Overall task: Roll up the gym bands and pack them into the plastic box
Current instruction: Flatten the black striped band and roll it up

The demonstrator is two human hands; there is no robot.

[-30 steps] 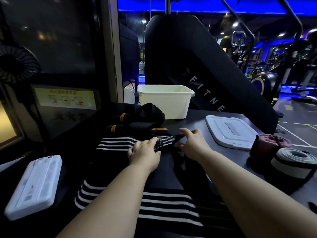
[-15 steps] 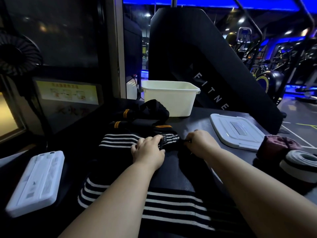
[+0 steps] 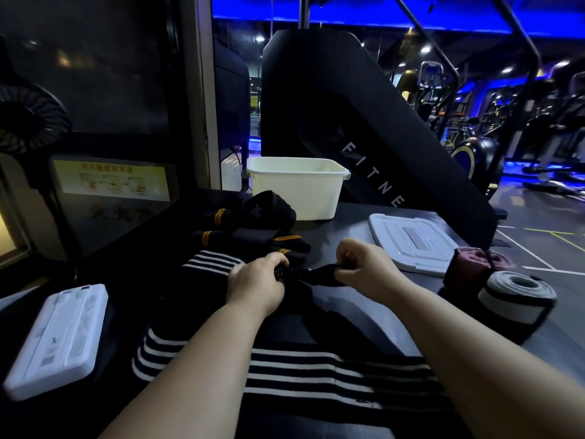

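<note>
Left hand and right hand, fingers curled, pinch the far end of the striped band lying limp on the table; apparently soft and light, it is best gripped at that end's corners, with the open plastic box beyond.

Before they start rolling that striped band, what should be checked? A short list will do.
1. Grip on the band: ok. The left hand and the right hand both grip the far end of the striped band.
2. Band flat for rolling: not ok. It is bunched between the hands.
3. Box open: ok. The box is uncovered; its lid lies apart, to the right.
4. Room in the box: cannot tell. Its wall hides the bottom.
5. Other bands rolled: not ok. The orange-striped bands lie loose; the grey roll and the maroon roll are done.
</note>
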